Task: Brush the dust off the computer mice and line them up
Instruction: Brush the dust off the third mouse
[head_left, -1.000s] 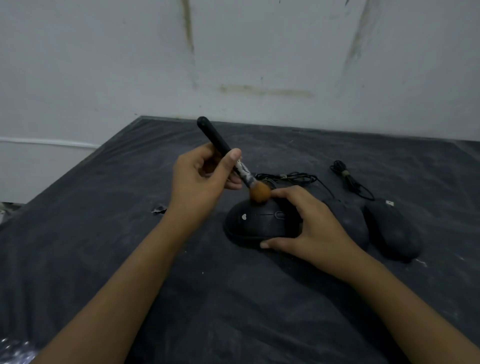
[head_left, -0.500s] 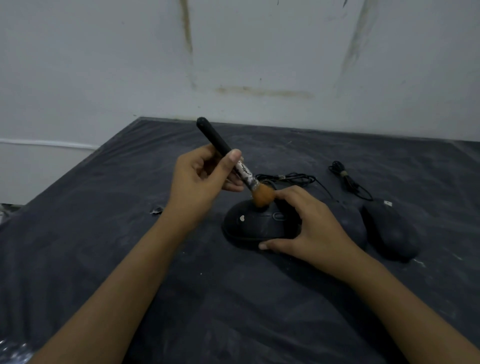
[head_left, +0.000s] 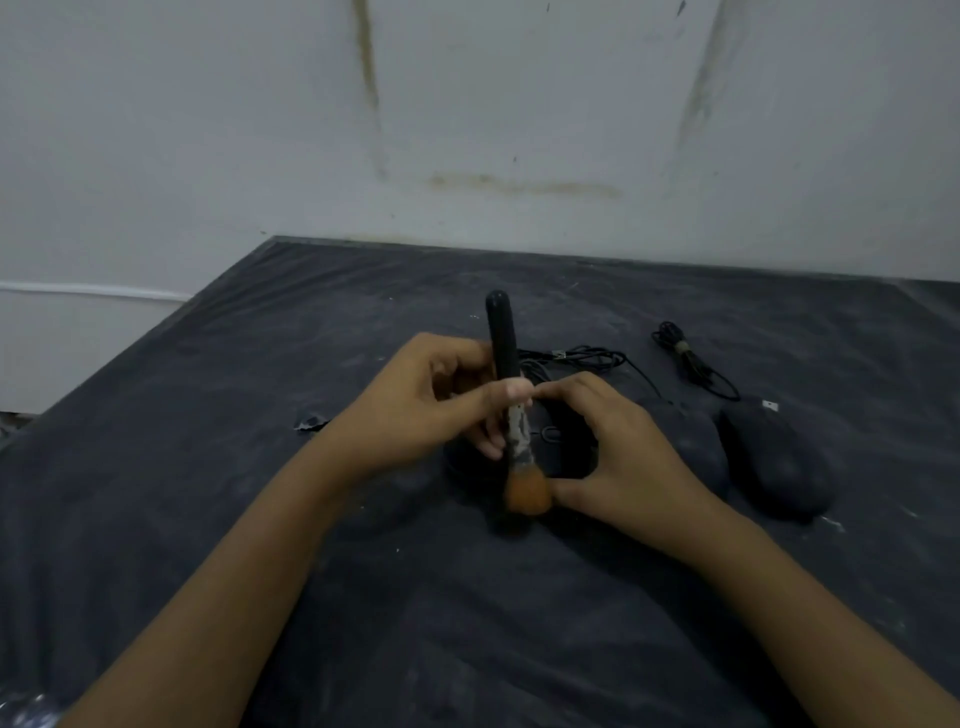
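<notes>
In the left grip: the brush, pinched between thumb and curled fingers, black handle nearly upright, orange bristles down at the near end of the first mouse. Blurred there; no telling whether bristles and shell touch. In the right grip: that first mouse, clasped from the right, forefinger arched over the far end, thumb along the near end, just beside the bristles.

Far behind the first mouse, a pale wall with brownish streaks. Under the first mouse and spreading to every side of it, the bench, covered in dark, dusty sheeting. Just right of the first mouse, partly behind the right grip, the second mouse, black. Further right of the first mouse, close beside the second, the third mouse, black, lying on the bench, with a small white label at its far end. Behind the first mouse, a cable bundle, loosely looped. Behind and to the right of the first mouse, a second cable bundle, tied, with a lead toward the third mouse. Left of the first mouse, past the left grip, a small pale scrap on the bench.
</notes>
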